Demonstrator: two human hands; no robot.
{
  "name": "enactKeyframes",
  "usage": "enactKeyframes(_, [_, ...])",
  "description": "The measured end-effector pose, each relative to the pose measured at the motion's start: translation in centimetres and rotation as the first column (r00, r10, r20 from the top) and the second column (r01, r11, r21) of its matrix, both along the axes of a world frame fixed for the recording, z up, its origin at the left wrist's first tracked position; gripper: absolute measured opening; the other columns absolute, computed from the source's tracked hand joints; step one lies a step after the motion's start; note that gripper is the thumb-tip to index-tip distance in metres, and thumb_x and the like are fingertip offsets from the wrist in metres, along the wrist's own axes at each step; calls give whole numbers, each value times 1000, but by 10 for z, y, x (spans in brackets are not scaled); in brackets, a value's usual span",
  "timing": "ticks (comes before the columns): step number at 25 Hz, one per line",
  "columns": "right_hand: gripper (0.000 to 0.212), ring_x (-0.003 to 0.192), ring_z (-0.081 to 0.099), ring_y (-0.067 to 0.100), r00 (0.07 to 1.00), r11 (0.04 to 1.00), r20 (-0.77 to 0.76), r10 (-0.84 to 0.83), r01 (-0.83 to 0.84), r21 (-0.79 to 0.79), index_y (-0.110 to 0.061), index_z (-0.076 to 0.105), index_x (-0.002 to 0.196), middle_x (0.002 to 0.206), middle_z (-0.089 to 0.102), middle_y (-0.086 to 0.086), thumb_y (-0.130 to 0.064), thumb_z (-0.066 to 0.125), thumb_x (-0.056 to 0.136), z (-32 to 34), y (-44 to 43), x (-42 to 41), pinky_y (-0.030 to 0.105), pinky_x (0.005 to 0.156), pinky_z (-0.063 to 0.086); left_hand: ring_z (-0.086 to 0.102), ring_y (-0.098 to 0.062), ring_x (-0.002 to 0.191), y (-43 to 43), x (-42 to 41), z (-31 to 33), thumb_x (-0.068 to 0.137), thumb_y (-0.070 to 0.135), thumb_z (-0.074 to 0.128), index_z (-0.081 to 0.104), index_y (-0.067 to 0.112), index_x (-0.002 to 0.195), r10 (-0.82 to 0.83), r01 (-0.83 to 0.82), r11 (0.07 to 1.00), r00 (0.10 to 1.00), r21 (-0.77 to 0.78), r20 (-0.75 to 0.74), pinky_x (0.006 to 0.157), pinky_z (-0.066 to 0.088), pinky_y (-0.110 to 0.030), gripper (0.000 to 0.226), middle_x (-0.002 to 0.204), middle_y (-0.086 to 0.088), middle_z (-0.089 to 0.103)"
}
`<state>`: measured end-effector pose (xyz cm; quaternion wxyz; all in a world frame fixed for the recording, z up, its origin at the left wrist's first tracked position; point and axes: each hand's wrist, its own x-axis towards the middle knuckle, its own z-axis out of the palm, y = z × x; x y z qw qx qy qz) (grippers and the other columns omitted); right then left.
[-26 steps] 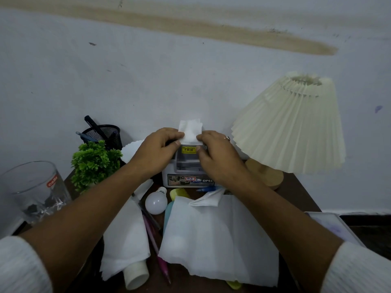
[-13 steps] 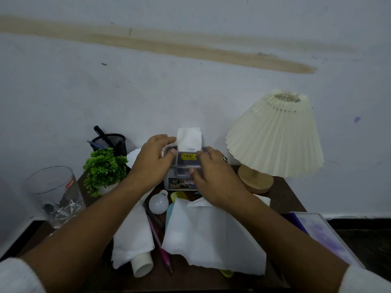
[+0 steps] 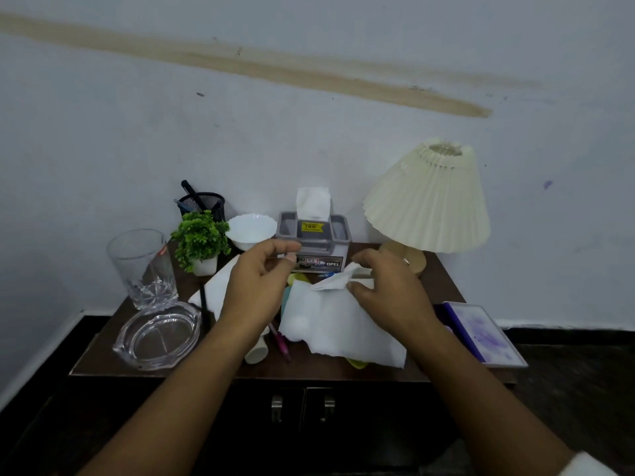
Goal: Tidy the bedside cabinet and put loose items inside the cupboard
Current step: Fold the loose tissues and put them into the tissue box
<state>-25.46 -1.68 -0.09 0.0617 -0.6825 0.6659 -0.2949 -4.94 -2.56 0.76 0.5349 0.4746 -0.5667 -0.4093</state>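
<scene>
A dark wooden bedside cabinet (image 3: pixel 103 352) carries loose items. A grey tissue box (image 3: pixel 314 243) with a white tissue sticking up stands at the back middle. In front of it lies a large white tissue sheet (image 3: pixel 340 329). My right hand (image 3: pixel 388 293) pinches the sheet's folded top corner. My left hand (image 3: pixel 257 286) hovers above the cabinet top just left of the sheet, fingers loosely curled, holding nothing. A second white sheet (image 3: pixel 214 290), a pink pen (image 3: pixel 283 343) and a white cylinder (image 3: pixel 257 353) lie partly under my left arm. Two closed cupboard doors with metal handles (image 3: pixel 302 405) face me below.
At the left stand a tall glass (image 3: pixel 142 266) and a glass ashtray (image 3: pixel 158 336). A small green plant (image 3: pixel 201 240), a black mesh pen holder (image 3: pixel 202 204) and a white bowl (image 3: pixel 252 230) are at the back. A pleated lamp (image 3: pixel 429 204) stands right; a purple-covered book (image 3: pixel 481 333) overhangs the right edge.
Both hands left the tissue box and drew back toward me. My right hand now pinches the large sheet's corner. The view pulled back, showing the ashtray and cupboard doors.
</scene>
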Motion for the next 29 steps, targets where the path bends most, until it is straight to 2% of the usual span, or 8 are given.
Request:
enactKeyframes(5, [49,109,57,21,974,1000,-227,5,-7,-6,-29,52,136,126,55,1,-31,70,90,-11,-7,11,35,81,54,66,-6,105,-8,-7,-3,99,17,60,74,27,107,-25,30,995,998,90,-63,94,57,-37,19,106,11,73])
enactKeyframes(10, [24,85,59,20,909,997,-415,-25,-8,-76,-22,70,118,108,59,3,-20,63,95,-22,-25,22,32,68,55,66,-8,103,-15,-8,-9,100,16,59,74,27,107,-37,41,993,998,113,-43,91,57,-35,19,102,10,74])
enactKeyframes(12, [18,80,59,18,958,980,-287,-12,-46,-194,-19,74,109,105,62,3,-18,63,95,-14,-26,22,25,61,44,66,-2,100,-19,-3,-9,99,8,58,72,29,107,-39,43,996,998,83,-43,85,57,-26,27,105,14,72])
enactKeyframes(15, [15,78,50,4,996,928,34,83,-65,-367,-20,74,107,98,56,-5,-21,69,93,8,-22,31,11,59,34,61,2,109,-24,5,-7,89,-14,52,66,29,122,-116,117,993,991,-21,61,81,52,-11,56,117,18,68])
enactKeyframes(18, [12,81,54,0,927,915,324,187,-45,-401,-15,72,101,100,55,-6,-22,73,91,25,-15,46,9,62,43,66,-6,112,-29,8,-3,91,-6,62,63,23,133,-203,206,976,978,-76,48,88,56,-23,50,121,9,72])
enactKeyframes(21, [16,89,65,5,791,938,550,268,-85,-335,-17,69,106,101,66,-6,-19,74,91,31,-8,52,16,70,53,73,-16,105,-29,9,2,97,10,64,69,14,126,-212,208,977,974,-53,-81,89,59,-34,29,113,1,77])
enactKeyframes(24, [20,86,73,8,631,969,736,243,-190,-157,-17,68,108,96,75,-1,-11,73,90,27,-3,53,21,69,58,74,-20,102,-23,8,3,97,11,63,71,12,120,-194,200,980,956,8,-220,86,61,-33,24,108,-2,79])
enactKeyframes(29, [8,79,75,15,557,990,824,108,-138,-37,-14,70,93,87,78,0,-6,69,93,22,-4,45,31,68,63,75,-15,98,-19,7,4,99,16,61,68,12,122,-150,172,984,936,43,-318,72,61,-27,25,107,-4,78])
